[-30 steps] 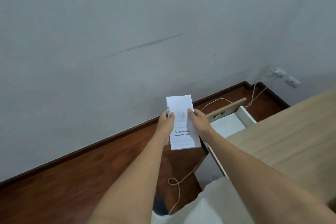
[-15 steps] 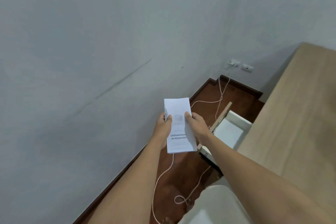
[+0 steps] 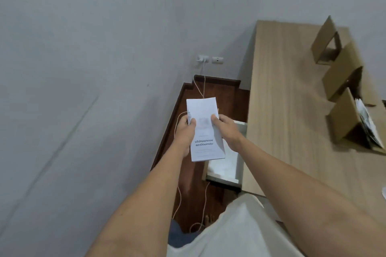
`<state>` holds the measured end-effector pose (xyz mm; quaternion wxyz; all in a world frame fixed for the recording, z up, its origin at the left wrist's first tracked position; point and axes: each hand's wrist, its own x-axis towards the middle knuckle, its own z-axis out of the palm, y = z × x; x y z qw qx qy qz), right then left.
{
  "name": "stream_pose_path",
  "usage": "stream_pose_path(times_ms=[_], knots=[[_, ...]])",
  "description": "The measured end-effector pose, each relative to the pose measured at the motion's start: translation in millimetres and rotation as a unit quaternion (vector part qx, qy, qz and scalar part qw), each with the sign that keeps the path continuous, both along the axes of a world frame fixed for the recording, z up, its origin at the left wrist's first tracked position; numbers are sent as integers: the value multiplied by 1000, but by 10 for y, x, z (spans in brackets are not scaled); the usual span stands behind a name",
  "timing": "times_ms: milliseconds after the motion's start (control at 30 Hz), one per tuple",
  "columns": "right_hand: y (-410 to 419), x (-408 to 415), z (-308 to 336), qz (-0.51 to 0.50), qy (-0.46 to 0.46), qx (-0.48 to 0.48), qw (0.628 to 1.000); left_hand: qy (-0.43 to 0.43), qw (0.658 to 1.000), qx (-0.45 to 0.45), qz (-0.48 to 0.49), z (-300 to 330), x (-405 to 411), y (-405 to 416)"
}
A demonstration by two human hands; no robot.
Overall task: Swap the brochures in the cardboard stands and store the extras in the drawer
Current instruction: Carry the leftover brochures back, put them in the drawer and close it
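A stack of brochures [image 3: 204,129] sits at frame center, clamped between the left hand [image 3: 186,132] and right hand [image 3: 226,131], above the open drawer [image 3: 224,168]. Three cardboard stands [image 3: 342,81] line the desk [image 3: 288,110] at upper right; the nearest holds brochures.

Plain grey wall [image 3: 94,69] carrying a faint diagonal crack, white wall sockets [image 3: 210,60] sitting low on it; thin white cable [image 3: 198,85] hanging from one socket, trailing over dark reddish-brown wooden floor [image 3: 194,190]; light wood-grain desk top [image 3: 282,110] lying at right
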<state>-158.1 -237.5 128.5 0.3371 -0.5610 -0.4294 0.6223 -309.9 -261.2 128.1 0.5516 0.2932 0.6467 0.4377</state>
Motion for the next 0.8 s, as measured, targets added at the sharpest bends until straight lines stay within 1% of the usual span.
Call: stream_pose_path(times_ms=[133, 233, 400, 533, 600, 667, 767, 800], knots=[[9, 93, -27, -70, -4, -3, 998, -14, 997, -6, -77, -4, 74, 224], [-53, 103, -51, -137, -10, -7, 990, -16, 988, -22, -153, -15, 103, 403], [-184, -1, -87, -233, 23, -9, 972, -3, 967, -15, -253, -23, 48, 606], [-280, -143, -158, -306, 14, -9, 952, 33, 939, 1, -343, -46, -11, 766], [-353, -153, -202, -326, 7, -10, 945, 51, 926, 7, -374, -61, 41, 837], [-440, -101, -262, -360, 7, -16, 933, 72, 904, 11, -422, -72, 149, 880], [-504, 60, -330, -410, 9, -26, 911, 74, 872, 0, -484, -100, 395, 929], [-511, 121, -331, -419, 8, -30, 907, 74, 866, -1, -494, -98, 472, 939]])
